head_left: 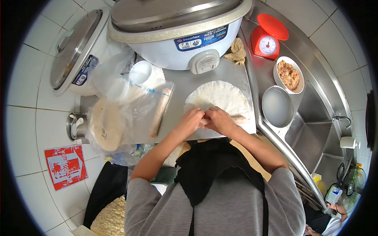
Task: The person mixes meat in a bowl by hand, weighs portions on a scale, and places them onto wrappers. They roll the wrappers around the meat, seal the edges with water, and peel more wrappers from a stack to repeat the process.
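Left hand (pixel 193 121): fingers curled in, tips closed in a pinch on the near edge of the wrapper.
Right hand (pixel 220 121): right up against the left, fingers likewise bent and pinching that edge; fingertips partly hidden.
Wrapper (pixel 216 94): thin, white, round, spread flat beyond the hands; near side gathered at the fingers.
Counter (pixel 177 80): steel, under the wrapper.
Plastic bag (pixel 136 118): left of the hands, near, holding a stack of round sheets (pixel 104 126).
Bowl (pixel 301 80): white, right of the wrapper, with chunky filling (pixel 288 74).
Pan (pixel 291 110): beside the bowl, cloudy liquid inside.
Scale (pixel 267 43): red, behind the bowl.
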{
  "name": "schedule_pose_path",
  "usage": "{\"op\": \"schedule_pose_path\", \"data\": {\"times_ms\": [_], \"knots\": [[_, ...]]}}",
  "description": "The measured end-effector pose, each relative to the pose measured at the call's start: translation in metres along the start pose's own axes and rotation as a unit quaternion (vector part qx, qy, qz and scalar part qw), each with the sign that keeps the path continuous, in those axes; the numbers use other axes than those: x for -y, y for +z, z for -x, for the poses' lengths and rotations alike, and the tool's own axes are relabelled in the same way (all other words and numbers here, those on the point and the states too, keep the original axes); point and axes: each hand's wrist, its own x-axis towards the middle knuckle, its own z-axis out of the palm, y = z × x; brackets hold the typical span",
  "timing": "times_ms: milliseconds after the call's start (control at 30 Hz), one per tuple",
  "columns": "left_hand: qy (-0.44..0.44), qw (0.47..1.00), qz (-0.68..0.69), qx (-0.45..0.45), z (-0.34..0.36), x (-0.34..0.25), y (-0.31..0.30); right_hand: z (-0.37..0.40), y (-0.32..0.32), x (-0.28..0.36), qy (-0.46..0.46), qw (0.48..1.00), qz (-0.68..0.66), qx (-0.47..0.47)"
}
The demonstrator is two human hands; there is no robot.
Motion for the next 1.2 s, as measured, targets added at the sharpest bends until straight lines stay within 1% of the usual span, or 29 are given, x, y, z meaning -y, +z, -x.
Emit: {"op": "schedule_pose_path", "data": {"times_ms": [67,133,167,233,267,333,367,433,467,500,567,700,767,800,867,933,967,1000,1067,1100,1167,1200], "knots": [[-0.001,1.000,0.011,0.010,-0.004,0.003,0.001,0.001,0.001,-0.002,-0.008,1.000,-0.006,-0.009],[-0.006,0.999,0.029,0.042,-0.004,0.007,-0.003,-0.001,0.001,0.001,-0.001,1.000,0.019,0.010],[-0.004,0.999,0.027,0.044,0.001,0.011,-0.010,-0.003,0.001,0.001,0.000,1.000,0.018,0.007],[-0.069,0.996,-0.027,0.051,0.013,0.016,-0.031,-0.004,0.000,0.002,0.012,0.999,0.032,0.042],[-0.066,0.996,-0.031,0.056,0.014,0.012,-0.037,-0.005,0.000,0.002,0.016,0.999,0.029,0.037],[-0.002,0.999,-0.009,-0.031,0.022,-0.002,-0.049,-0.004,0.001,0.004,0.023,0.998,0.038,0.041],[-0.001,1.000,-0.011,-0.028,0.021,-0.004,-0.044,-0.004,0.004,0.003,0.025,0.998,0.035,0.040],[0.031,0.999,0.021,-0.015,0.016,-0.007,-0.020,-0.004,0.007,0.001,0.018,0.999,0.041,0.014],[0.031,0.999,0.012,-0.036,0.016,-0.004,-0.006,-0.004,0.007,-0.001,0.020,0.999,0.040,0.013],[0.032,0.999,0.012,-0.034,0.014,-0.007,-0.006,-0.003,0.007,-0.001,0.017,0.999,0.039,0.017],[-0.003,1.000,0.007,0.013,0.009,-0.010,-0.008,-0.003,0.008,-0.001,0.017,0.999,0.033,0.020],[0.007,0.999,-0.017,0.045,0.001,-0.010,-0.012,-0.002,0.008,-0.001,0.028,0.999,0.033,0.014],[-0.005,0.996,-0.021,0.086,-0.005,-0.008,-0.016,0.001,0.008,-0.003,0.025,0.999,0.023,0.008],[-0.003,0.996,-0.021,0.088,-0.008,-0.009,-0.019,0.002,0.006,-0.003,0.022,0.999,0.034,0.007],[-0.029,0.991,-0.021,0.131,-0.011,-0.012,-0.026,0.006,0.001,-0.006,0.020,0.999,0.043,0.005],[-0.033,0.991,-0.018,0.126,-0.011,-0.014,-0.028,0.015,-0.007,-0.019,0.079,0.996,0.042,0.020],[-0.036,0.992,-0.015,0.117,-0.011,-0.014,-0.027,0.021,-0.013,-0.024,0.081,0.996,0.041,0.022],[-0.037,0.992,-0.012,0.119,-0.012,-0.011,-0.025,0.026,-0.019,-0.029,0.071,0.995,0.062,0.021],[-0.001,0.992,-0.042,0.122,-0.015,-0.004,-0.022,0.036,-0.033,-0.038,0.059,0.995,0.083,0.024],[-0.003,0.992,-0.040,0.121,-0.016,-0.005,-0.022,0.040,-0.039,-0.041,0.056,0.996,0.069,0.031],[-0.046,0.986,-0.030,0.157,-0.018,-0.005,-0.023,0.044,-0.048,-0.050,0.050,0.996,0.054,0.041],[-0.048,0.986,-0.029,0.156,-0.018,-0.004,-0.023,0.045,-0.052,-0.055,0.028,0.998,0.030,0.046]]}}
